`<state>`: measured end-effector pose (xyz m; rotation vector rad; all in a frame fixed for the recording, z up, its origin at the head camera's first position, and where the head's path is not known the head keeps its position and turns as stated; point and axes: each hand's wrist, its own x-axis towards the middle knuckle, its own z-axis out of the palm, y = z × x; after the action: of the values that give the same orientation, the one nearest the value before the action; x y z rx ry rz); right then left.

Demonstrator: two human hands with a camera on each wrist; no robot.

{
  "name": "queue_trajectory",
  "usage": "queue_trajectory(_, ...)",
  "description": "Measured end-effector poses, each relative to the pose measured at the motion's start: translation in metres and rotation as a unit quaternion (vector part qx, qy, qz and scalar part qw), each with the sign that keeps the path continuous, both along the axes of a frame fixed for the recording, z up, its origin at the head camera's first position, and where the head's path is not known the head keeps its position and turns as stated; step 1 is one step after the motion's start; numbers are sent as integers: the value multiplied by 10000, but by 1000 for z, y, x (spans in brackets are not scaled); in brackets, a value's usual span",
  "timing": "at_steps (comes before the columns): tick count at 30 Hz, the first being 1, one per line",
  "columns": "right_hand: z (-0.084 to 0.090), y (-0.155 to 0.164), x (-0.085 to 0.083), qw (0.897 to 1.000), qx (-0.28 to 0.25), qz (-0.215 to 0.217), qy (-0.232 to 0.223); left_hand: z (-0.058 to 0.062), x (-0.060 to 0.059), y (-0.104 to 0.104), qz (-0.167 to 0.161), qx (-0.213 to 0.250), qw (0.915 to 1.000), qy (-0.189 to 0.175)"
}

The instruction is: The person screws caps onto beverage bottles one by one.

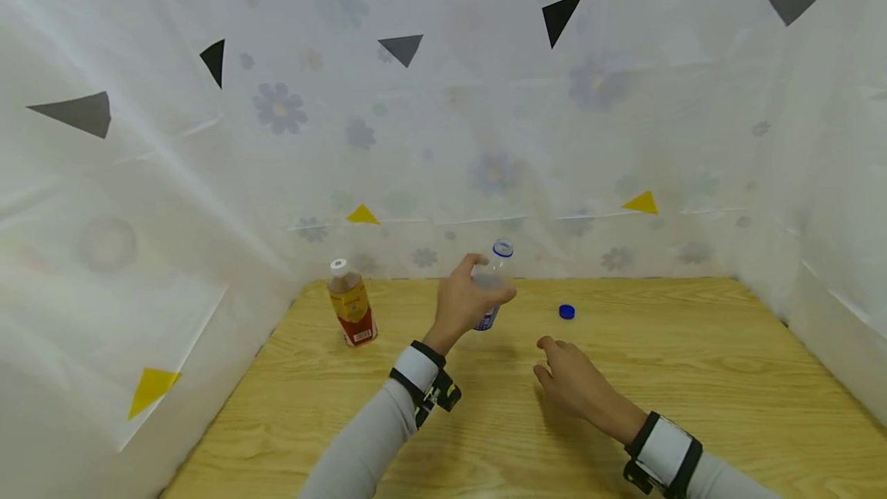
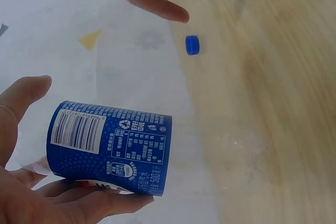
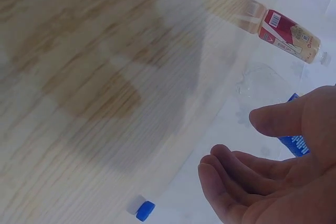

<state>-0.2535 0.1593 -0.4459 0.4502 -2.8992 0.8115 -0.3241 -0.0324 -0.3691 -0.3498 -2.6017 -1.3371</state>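
A clear plastic bottle (image 1: pixel 500 262) with a blue label (image 2: pixel 107 145) stands uncapped on the table; a blue ring circles its neck. My left hand (image 1: pixel 467 299) is around its side. In the left wrist view the fingers (image 2: pixel 94 205) lie along the label, while the thumb (image 2: pixel 29 92) stands apart from it. My right hand (image 1: pixel 578 383) hovers right of the bottle, fingers loosely bent, holding nothing. Beyond that hand a blue cap (image 1: pixel 567 312) lies on the table, also visible in the right wrist view as a small blue cap (image 3: pixel 145 211).
At the table's left stands a white-capped bottle (image 1: pixel 353 306) with a yellow and red label. The wood-grain table (image 1: pixel 693 376) ends at a pale flower-patterned sheet (image 1: pixel 450 137), with more sheeting at both sides. Black, grey and yellow triangles mark the sheets.
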Motion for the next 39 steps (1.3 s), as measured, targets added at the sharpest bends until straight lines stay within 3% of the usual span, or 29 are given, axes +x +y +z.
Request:
queue_trajectory(11,-3,-1,-2,10000,-34,61,37,-15,5,-2,-164,122,9998,-70)
queue_trajectory(19,-4,-1,-2,10000,16,60,34,-24,4,-6,-292,76,9995,108)
queue_trajectory(33,-4,-1,-2,9999,5,66,93,-27,7,-9,-255,92,9995,179)
queue_trajectory(36,-2,0,-4,9997,82,61,210,-28,8,-9,-247,130,9994,186)
queue_trajectory(39,4,1,-9,9977,283,21,612,-29,8,-9,-223,135,9995,205)
